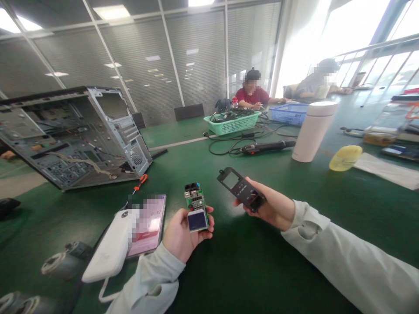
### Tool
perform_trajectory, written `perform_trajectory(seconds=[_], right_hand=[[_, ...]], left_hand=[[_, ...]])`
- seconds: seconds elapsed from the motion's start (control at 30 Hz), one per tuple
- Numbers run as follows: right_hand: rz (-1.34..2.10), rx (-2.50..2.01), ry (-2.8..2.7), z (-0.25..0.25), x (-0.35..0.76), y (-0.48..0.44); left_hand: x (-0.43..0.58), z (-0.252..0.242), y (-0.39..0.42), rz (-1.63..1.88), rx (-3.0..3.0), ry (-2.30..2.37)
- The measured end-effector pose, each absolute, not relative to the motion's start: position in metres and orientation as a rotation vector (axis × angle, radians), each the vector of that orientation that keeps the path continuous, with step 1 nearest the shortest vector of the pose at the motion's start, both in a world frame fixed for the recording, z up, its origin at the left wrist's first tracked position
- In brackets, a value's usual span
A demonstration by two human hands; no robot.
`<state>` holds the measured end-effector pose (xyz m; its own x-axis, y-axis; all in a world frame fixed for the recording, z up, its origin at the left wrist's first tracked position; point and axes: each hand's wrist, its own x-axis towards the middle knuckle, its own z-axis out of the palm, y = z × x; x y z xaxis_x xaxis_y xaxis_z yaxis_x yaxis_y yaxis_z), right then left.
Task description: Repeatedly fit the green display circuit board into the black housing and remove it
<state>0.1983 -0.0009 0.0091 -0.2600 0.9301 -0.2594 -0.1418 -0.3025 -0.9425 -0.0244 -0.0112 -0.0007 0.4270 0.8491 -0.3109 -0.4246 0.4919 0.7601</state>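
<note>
My left hand (186,233) grips a small green circuit board (197,207) by its lower part. The board carries a dark little screen at its near end and black connectors at its far end. To the right, my right hand (270,204) is closed around a black plastic casing (241,188) with a window opening and a hanging loop at its top. Casing and board are held apart, both above the green table (229,270). Just left of my left hand lie a phone (150,226) and a white power bank (113,244).
An opened computer case (75,135) stands at the left, a screwdriver (140,182) beside it. Ahead lie a corded power screwdriver (262,148) and a green basket (232,124) of cables. A pale tumbler (312,133) stands right; metal cylinders (62,264) sit lower left. Two people sit beyond.
</note>
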Motion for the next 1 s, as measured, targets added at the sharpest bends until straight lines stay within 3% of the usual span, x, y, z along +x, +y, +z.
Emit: perform_trajectory(seconds=[0.17, 0.4, 0.5, 0.7, 1.0], right_hand=[[2.164, -0.958, -0.852, 0.008, 0.185, -0.008], [2.160, -0.797, -1.136, -0.004, 0.188, -0.008], [1.714, -0.912, -1.481, -0.007, 0.190, -0.008], [0.272, -1.296, -1.904, -0.006, 0.233, -0.020], [-0.454, -1.760, -1.957, -0.062, 0.455, -0.048]], left_hand=[[-0.026, -0.002, -0.009, 0.882, 0.664, 0.764], [-0.026, -0.001, -0.008, 0.898, 0.617, 0.775], [-0.025, 0.000, -0.009, 0.909, 0.601, 0.803], [-0.022, 0.006, -0.011, 0.930, 0.556, 0.854], [-0.015, 0.013, -0.015, 0.923, 0.573, 0.918]])
